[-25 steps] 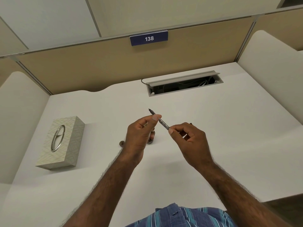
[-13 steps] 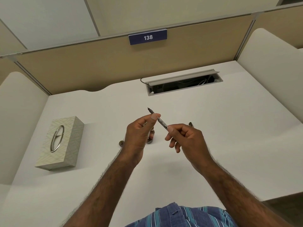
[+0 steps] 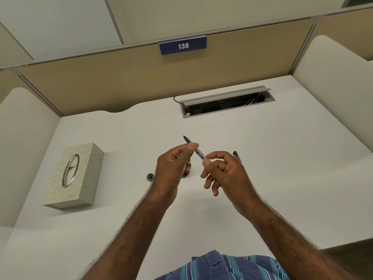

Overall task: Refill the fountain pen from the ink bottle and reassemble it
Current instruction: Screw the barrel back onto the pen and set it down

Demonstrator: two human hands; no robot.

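Above the white desk (image 3: 282, 168), both hands hold the thin front part of a fountain pen (image 3: 198, 153), nib pointing up and away to the left. My left hand (image 3: 173, 168) pinches it just behind the nib. My right hand (image 3: 224, 172) pinches its rear end with thumb and forefinger, the other fingers spread. A dark pen piece (image 3: 236, 155) lies on the desk behind my right hand. A small round cap (image 3: 150, 176) sits on the desk left of my left hand. A dark object, perhaps the ink bottle (image 3: 186, 174), is mostly hidden under my left hand.
A patterned tissue box (image 3: 74, 176) with an oval metal opening stands at the left. An open cable tray (image 3: 226, 103) is set into the desk at the back. Beige partition walls, one with a "138" sign (image 3: 182, 45), surround the desk.
My right hand's lower fingers have opened out while thumb and forefinger keep their pinch on the pen's rear. The left hand and the pen have stayed nearly still.
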